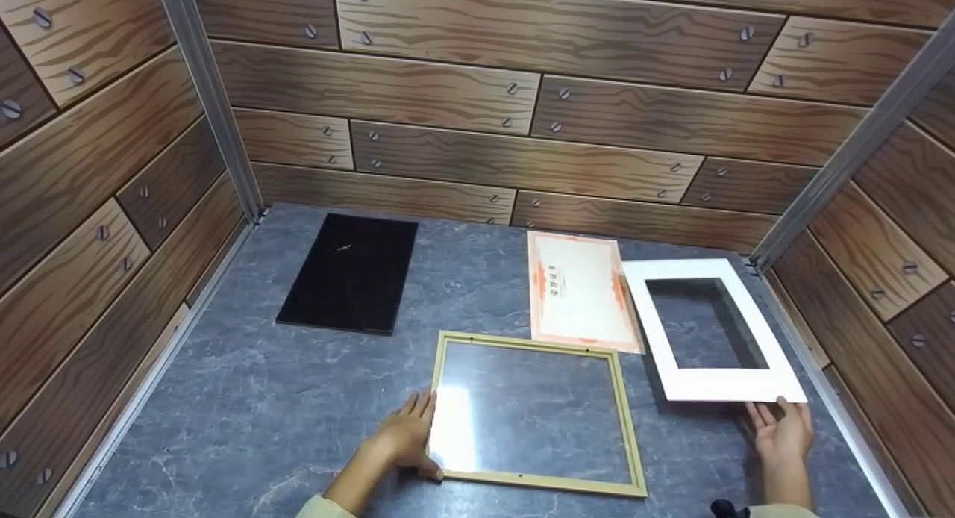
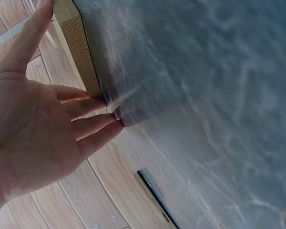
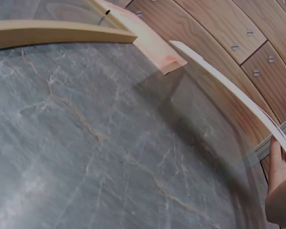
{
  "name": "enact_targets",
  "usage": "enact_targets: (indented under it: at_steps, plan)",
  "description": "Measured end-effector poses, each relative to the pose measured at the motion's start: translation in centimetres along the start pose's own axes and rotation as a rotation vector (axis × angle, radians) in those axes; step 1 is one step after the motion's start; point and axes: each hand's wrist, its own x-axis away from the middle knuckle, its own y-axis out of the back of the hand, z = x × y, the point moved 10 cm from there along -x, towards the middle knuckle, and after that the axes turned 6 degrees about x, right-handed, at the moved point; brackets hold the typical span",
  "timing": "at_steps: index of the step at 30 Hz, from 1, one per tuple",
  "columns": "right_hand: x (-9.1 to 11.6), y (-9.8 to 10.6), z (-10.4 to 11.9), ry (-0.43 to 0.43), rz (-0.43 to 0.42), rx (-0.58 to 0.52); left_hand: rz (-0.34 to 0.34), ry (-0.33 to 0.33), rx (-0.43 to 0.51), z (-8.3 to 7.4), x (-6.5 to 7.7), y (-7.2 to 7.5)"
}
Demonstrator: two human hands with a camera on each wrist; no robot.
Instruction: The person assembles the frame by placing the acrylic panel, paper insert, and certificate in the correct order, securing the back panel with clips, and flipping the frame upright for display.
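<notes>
A gold picture frame [image 1: 629,421] lies flat on the table, a clear glossy sheet [image 1: 522,406] inside it catching a bright reflection. My left hand [image 1: 406,436] rests against the frame's left side, thumb at the near corner. Its spread, mostly straight fingers [image 2: 93,125] touch the frame's outer edge in the left wrist view. With my right hand [image 1: 783,432] I pinch the near edge of a white picture mat [image 1: 735,384] with a rectangular opening. The mat is raised at that edge, its shadow falling on the table. In the right wrist view the fingers [image 3: 275,162] lie under the mat.
A certificate [image 1: 582,290] with an orange-pink border lies behind the frame, beside the mat's left edge. At the back left lies a black panel [image 1: 351,272]. Wood-patterned walls [image 1: 448,85] enclose the grey marbled table [image 1: 246,398] at the back and sides.
</notes>
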Motion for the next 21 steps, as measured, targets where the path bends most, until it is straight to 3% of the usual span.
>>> enact_targets:
  at_steps: [7, 13, 21]
  plan:
    - [1.1, -0.4, -0.4, -0.067, 0.029, -0.103, 0.001, 0.0, -0.005, 0.0, -0.1, 0.0]
    - [1.8, -1.3, -1.1, -0.119, 0.073, -0.102, 0.008, 0.004, 0.011, 0.0, -0.1, 0.0]
    - [3.4, -4.2, -2.0, -0.12, 0.387, -0.078, 0.039, 0.032, 0.019, 0.4, -0.2, -0.4]
